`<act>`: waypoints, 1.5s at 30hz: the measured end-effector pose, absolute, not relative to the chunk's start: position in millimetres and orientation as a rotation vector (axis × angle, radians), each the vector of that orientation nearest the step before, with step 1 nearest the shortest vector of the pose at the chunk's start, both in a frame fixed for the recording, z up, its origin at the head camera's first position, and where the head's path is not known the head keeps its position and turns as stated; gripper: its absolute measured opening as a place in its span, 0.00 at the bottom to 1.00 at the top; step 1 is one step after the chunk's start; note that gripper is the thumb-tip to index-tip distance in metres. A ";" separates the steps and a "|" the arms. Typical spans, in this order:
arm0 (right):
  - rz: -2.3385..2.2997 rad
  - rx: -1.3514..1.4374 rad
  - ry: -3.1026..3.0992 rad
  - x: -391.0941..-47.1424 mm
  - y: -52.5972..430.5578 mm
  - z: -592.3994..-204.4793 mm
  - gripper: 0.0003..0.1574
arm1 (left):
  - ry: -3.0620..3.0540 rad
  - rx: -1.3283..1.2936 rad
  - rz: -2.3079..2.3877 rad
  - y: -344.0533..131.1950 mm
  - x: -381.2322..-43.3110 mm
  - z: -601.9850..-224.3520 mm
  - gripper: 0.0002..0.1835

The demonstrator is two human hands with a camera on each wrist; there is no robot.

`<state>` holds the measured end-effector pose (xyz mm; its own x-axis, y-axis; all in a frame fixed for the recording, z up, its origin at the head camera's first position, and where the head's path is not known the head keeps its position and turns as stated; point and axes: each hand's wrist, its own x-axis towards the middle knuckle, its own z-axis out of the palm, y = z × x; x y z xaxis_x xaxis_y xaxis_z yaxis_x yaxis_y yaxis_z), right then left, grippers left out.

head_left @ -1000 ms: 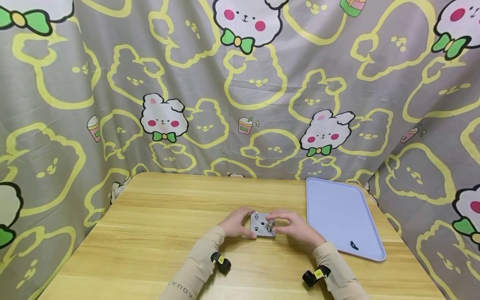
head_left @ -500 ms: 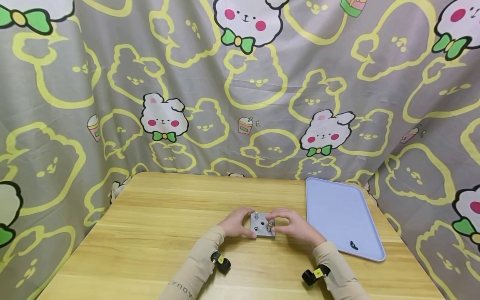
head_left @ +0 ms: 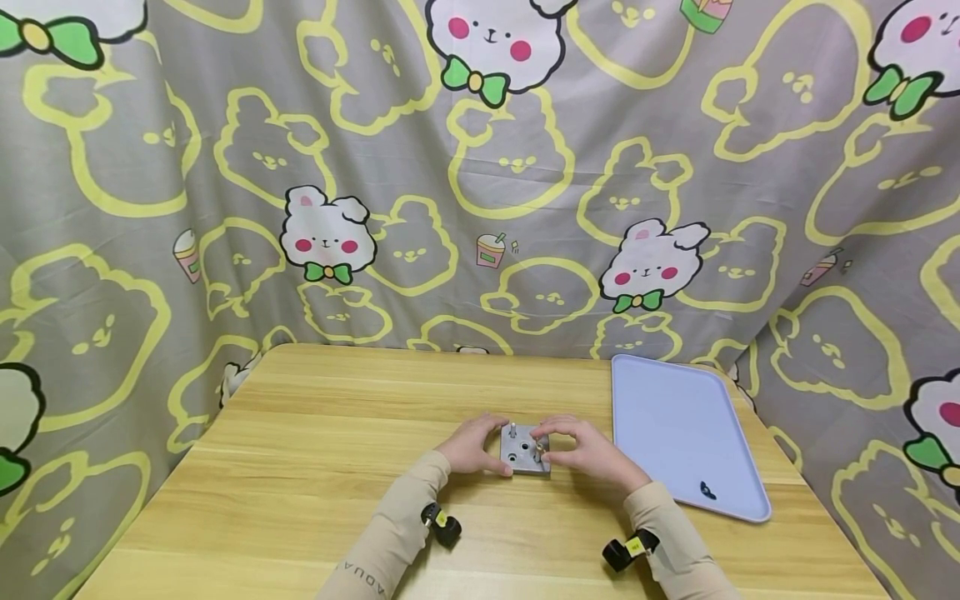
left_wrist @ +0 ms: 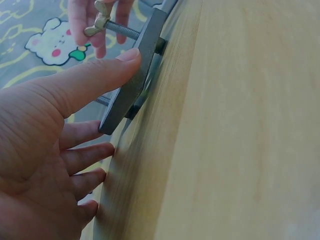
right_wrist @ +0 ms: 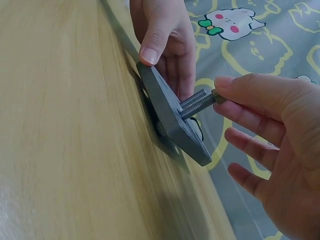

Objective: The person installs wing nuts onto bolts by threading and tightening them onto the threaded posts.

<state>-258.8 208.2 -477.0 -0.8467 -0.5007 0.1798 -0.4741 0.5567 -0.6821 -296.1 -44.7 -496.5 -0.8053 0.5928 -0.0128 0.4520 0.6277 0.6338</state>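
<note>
A square grey metal plate [head_left: 525, 467] with round holes lies near the table's middle, propped on bolt heads that show beneath it. Two threaded bolts stand up through it: one bolt [head_left: 513, 431] at the far left corner, the other bolt [left_wrist: 124, 31] on the right side. My left hand [head_left: 472, 446] grips the plate's left side, thumb on the near edge and fingers toward the far edge. A brass-coloured wing nut [left_wrist: 100, 21] sits at the top of the right bolt. My right hand [head_left: 588, 450] pinches this wing nut between thumb and forefinger, its other fingers spread loosely.
On the right of the wooden table [head_left: 337, 417] lies a pale blue tray [head_left: 675, 417]. A small dark piece [head_left: 707, 490] rests near the tray's front edge. A patterned grey curtain [head_left: 420, 175] hangs behind the table and along both sides.
The plate and left hand stay in place. My right fingertips have shifted very slightly at the wing nut.
</note>
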 end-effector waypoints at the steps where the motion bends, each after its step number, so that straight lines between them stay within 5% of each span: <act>1: -1.179 -0.860 2.747 -258.7 208.2 -476.9 0.21 | 2.631 0.858 0.932 -44.8 -296.0 -496.4 0.49; 45: -1.330 -0.808 2.746 -253.7 195.1 -478.2 0.17 | 2.639 0.881 0.931 -45.3 -295.9 -495.9 0.49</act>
<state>-253.7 195.1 -478.2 -0.8689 -0.4392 0.2285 -0.4516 0.5141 -0.7293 -295.9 -45.3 -495.9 -0.8002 0.5997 0.0031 0.4689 0.6226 0.6265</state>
